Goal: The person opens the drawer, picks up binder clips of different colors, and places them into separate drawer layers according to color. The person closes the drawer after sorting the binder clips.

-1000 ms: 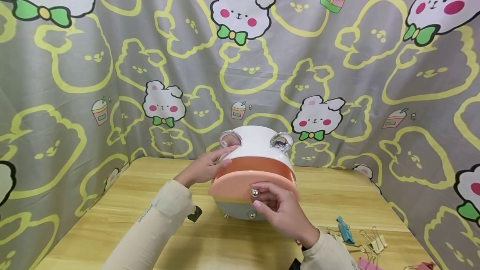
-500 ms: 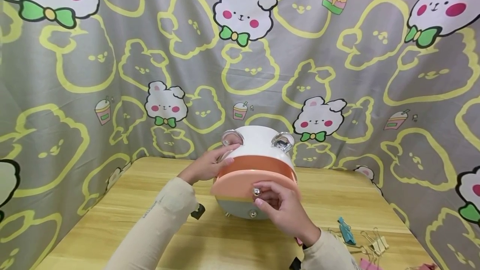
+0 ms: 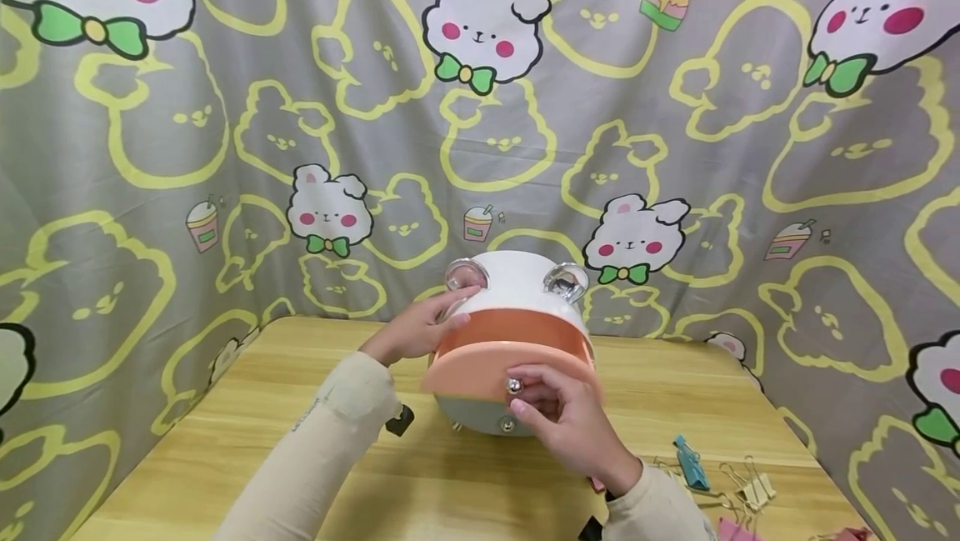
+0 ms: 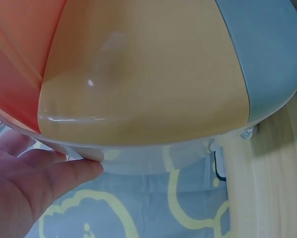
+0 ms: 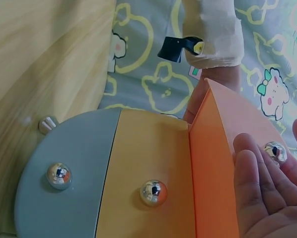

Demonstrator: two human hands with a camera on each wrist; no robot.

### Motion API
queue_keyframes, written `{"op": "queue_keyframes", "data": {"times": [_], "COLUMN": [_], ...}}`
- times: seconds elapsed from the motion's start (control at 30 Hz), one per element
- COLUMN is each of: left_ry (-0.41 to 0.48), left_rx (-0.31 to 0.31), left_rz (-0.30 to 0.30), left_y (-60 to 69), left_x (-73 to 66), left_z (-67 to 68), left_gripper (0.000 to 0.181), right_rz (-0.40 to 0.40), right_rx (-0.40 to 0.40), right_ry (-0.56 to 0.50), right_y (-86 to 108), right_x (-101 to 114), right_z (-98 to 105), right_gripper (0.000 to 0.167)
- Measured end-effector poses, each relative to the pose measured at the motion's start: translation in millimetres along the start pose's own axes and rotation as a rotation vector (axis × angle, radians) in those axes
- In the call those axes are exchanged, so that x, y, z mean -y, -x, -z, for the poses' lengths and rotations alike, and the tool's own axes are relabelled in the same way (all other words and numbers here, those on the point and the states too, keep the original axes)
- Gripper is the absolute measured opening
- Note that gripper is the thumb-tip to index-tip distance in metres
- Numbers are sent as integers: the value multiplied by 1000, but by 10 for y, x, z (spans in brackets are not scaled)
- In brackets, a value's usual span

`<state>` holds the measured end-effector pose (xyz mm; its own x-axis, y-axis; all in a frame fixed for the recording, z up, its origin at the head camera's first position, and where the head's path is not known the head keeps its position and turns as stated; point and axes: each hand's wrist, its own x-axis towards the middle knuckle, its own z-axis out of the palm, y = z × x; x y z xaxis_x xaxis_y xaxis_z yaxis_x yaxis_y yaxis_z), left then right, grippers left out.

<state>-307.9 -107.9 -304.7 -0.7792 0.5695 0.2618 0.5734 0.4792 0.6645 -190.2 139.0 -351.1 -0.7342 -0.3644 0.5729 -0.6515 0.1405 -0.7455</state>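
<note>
Working the orange drawer (image 3: 468,370) by its silver knob (image 3: 513,386) looks to be the step in hand. In the head view, the white drawer box (image 3: 517,278) stands between the side edges of the worktop (image 3: 457,491), toward its far edge, with that top drawer jutting out. The right hand (image 3: 566,416) has its grip on the knob; the left hand (image 3: 420,328) lies against the box's side, fingers extended. Binder clips (image 3: 692,464) lie by the worktop's right edge.

In the left wrist view, left fingers press the white side beside the yellow drawer (image 4: 143,74), curled round nothing.

In the right wrist view, the orange drawer stands out past the yellow drawer and the grey-blue drawer (image 5: 64,144), which look flush. The thumb is partly cut off, so the pinch's firmness cannot be told. The next move probably calls for straight travel along the slide, the left hand bracing.
</note>
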Motion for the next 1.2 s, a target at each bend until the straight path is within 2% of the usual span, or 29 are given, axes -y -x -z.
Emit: {"op": "queue_keyframes", "data": {"times": [0.13, 0.53, 0.87, 1.03, 1.2], "left_ry": [20, 18, 24, 19, 15], "left_rx": [2, -21, -27, -40, -40], "left_rz": [38, 18, 18, -2, 11], "left_y": [-4, 26, 21, 22, 24], "left_x": [17, 61, 41, 33, 27], "left_z": [-9, -13, 0, -5, -32], "left_gripper": [55, 53, 52, 52, 53], "right_rz": [1, 17, 17, 15, 17], "right_rx": [15, 47, 78, 88, 90], "right_ry": [-8, -32, -45, -57, -51], "right_y": [37, 135, 174, 176, 213], "right_x": [23, 126, 163, 168, 162], "right_z": [2, -15, -9, 1, 8], "right_gripper": [26, 27, 30, 30, 31]}}
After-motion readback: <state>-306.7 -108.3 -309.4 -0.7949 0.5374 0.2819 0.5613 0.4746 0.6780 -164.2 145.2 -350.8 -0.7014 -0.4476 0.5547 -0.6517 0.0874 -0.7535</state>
